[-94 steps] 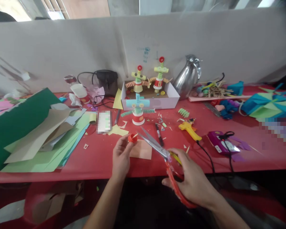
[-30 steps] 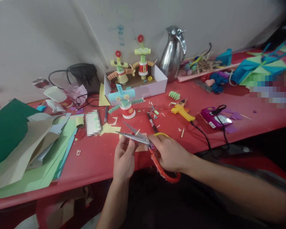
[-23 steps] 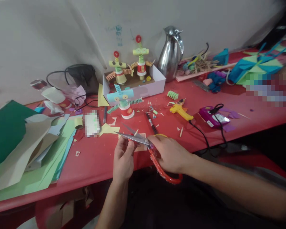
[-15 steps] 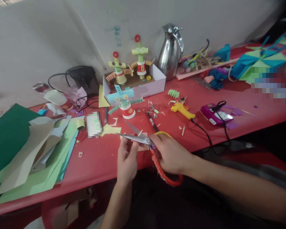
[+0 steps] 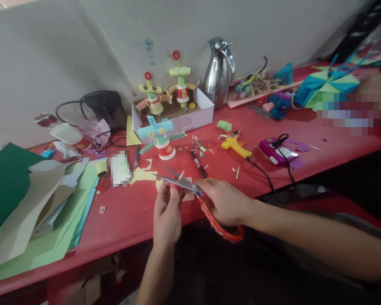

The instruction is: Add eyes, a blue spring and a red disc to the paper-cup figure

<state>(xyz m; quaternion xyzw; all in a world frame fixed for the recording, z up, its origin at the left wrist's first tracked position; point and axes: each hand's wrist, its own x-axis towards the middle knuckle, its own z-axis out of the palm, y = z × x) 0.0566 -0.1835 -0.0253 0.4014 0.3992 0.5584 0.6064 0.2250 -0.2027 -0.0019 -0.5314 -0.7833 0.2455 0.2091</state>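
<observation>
My right hand (image 5: 224, 201) grips a large pair of scissors (image 5: 186, 184) by its red wrapped handle. The blades are spread and point left, across the tips of my left hand. My left hand (image 5: 167, 212) is closed, thumb against fingers, on a small red-and-pale piece (image 5: 173, 185) mostly hidden behind fingers and blade. Past the blades stands a paper figure (image 5: 165, 146) with a blue tube head, springy folded arms and a red-and-white cup body. Cream paper scraps (image 5: 142, 175) lie under and beside the scissors.
A white box (image 5: 190, 120) behind holds two similar figures, beside a steel jug (image 5: 217, 76). To the right lie a black marker (image 5: 198, 163), a yellow glue gun (image 5: 236, 147) with its cord, and a purple device (image 5: 277, 151). Coloured paper sheets (image 5: 51, 203) spread left. Another person's arm (image 5: 379, 95) shows far right.
The view has shifted slightly, so the table things sit a little further left. The scissor blades stay apart, and both hands keep their hold. Another person's arm has come into view at right.
</observation>
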